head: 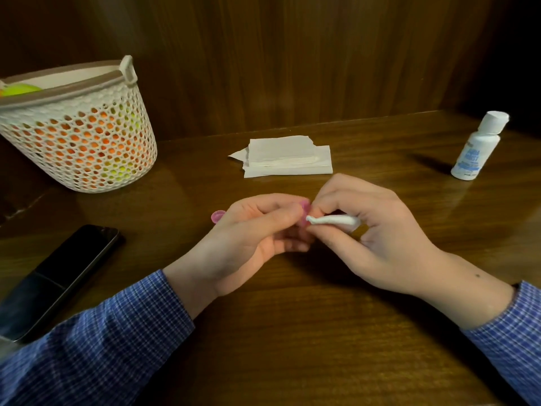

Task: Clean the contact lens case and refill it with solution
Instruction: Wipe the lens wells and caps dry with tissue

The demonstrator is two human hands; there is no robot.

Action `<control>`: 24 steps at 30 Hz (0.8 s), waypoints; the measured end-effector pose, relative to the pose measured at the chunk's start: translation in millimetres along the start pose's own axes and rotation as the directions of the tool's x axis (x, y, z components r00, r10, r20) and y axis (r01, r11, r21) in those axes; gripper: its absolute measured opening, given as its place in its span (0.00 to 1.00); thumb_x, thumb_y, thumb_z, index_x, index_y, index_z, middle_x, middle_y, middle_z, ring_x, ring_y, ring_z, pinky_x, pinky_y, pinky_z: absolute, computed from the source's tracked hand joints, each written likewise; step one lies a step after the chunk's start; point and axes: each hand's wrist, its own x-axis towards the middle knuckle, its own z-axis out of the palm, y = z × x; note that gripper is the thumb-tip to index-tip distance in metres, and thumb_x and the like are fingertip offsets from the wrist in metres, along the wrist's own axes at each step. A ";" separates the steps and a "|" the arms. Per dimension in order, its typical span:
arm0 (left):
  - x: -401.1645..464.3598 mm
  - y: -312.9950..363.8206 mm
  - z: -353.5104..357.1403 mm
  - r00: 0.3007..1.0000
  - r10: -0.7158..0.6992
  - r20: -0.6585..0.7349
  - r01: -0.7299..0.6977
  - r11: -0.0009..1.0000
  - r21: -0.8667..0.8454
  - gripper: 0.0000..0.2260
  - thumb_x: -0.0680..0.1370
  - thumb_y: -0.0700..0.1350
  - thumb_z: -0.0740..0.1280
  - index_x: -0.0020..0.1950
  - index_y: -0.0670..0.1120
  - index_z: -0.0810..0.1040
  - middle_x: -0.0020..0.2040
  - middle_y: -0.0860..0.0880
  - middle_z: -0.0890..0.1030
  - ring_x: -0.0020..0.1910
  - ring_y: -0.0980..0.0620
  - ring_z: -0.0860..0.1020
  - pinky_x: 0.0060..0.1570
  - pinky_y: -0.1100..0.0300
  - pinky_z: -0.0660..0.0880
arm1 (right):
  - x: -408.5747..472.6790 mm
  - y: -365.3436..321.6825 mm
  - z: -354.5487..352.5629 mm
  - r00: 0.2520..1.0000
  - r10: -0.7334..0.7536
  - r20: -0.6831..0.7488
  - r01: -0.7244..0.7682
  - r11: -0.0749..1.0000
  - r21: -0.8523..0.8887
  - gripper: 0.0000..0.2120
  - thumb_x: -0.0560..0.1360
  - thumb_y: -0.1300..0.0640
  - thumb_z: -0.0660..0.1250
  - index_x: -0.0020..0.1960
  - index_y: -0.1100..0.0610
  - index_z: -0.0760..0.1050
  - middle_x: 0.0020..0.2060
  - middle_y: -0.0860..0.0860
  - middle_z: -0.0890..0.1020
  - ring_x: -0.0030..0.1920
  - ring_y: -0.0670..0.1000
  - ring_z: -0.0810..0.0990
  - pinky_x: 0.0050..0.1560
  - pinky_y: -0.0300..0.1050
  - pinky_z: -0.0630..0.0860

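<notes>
My left hand (251, 230) pinches a small pink contact lens case (304, 207) just above the table; most of the case is hidden by my fingers. A pink cap (218, 215) lies on the wood just left of that hand. My right hand (371, 232) grips a rolled white tissue (333, 220), and the tissue's tip touches the case. A white solution bottle (475, 150) with a blue label stands upright at the far right, its cap on.
A stack of folded white tissues (288, 159) lies behind my hands. A white perforated basket (79, 133) with orange and green contents stands at the back left. A dark phone (55, 276) lies at the left. A wooden wall panel backs the table.
</notes>
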 end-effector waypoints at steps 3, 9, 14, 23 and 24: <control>-1.0 2.0 -0.9 0.999 -0.038 0.017 0.038 0.999 0.004 0.16 0.78 0.45 0.67 0.60 0.37 0.82 0.55 0.40 0.83 0.53 0.47 0.81 0.51 0.57 0.80 | -0.2 -0.8 -0.1 1.000 -0.005 0.027 0.005 1.000 0.004 0.05 0.78 0.60 0.72 0.52 0.60 0.85 0.45 0.51 0.82 0.47 0.52 0.81 0.46 0.47 0.80; -1.9 -1.2 -2.0 0.992 0.095 -0.084 -0.093 0.995 0.033 0.19 0.71 0.45 0.73 0.61 0.42 0.83 0.56 0.40 0.85 0.57 0.44 0.83 0.60 0.54 0.80 | 4.7 -5.2 -4.1 0.959 0.274 0.069 -0.282 0.917 0.281 0.08 0.80 0.54 0.69 0.52 0.55 0.86 0.45 0.47 0.85 0.49 0.51 0.83 0.49 0.40 0.79; 0.4 1.6 -3.5 0.997 0.056 -0.048 -0.059 0.996 -0.066 0.15 0.72 0.45 0.72 0.57 0.41 0.85 0.48 0.43 0.85 0.48 0.50 0.84 0.50 0.59 0.82 | 4.5 -6.5 -7.1 0.947 0.236 -0.216 -0.224 0.971 0.080 0.07 0.77 0.56 0.72 0.54 0.49 0.83 0.45 0.43 0.85 0.50 0.46 0.83 0.49 0.37 0.80; -2.1 -3.6 -3.8 0.993 0.078 -0.085 -0.078 0.997 -0.001 0.11 0.73 0.41 0.72 0.54 0.42 0.87 0.48 0.41 0.86 0.46 0.50 0.84 0.46 0.60 0.82 | 2.7 -6.6 -2.7 0.962 0.271 0.037 -0.274 0.950 0.149 0.09 0.77 0.59 0.72 0.55 0.52 0.87 0.46 0.45 0.84 0.50 0.50 0.83 0.50 0.38 0.78; -2.9 -3.8 -3.5 0.990 0.102 -0.099 -0.098 0.994 0.047 0.11 0.72 0.42 0.72 0.54 0.44 0.87 0.48 0.42 0.86 0.46 0.49 0.85 0.47 0.60 0.82 | 5.0 -3.7 -9.3 0.934 0.330 0.136 -0.354 0.906 0.233 0.08 0.77 0.57 0.73 0.54 0.51 0.87 0.46 0.46 0.85 0.50 0.49 0.83 0.51 0.40 0.78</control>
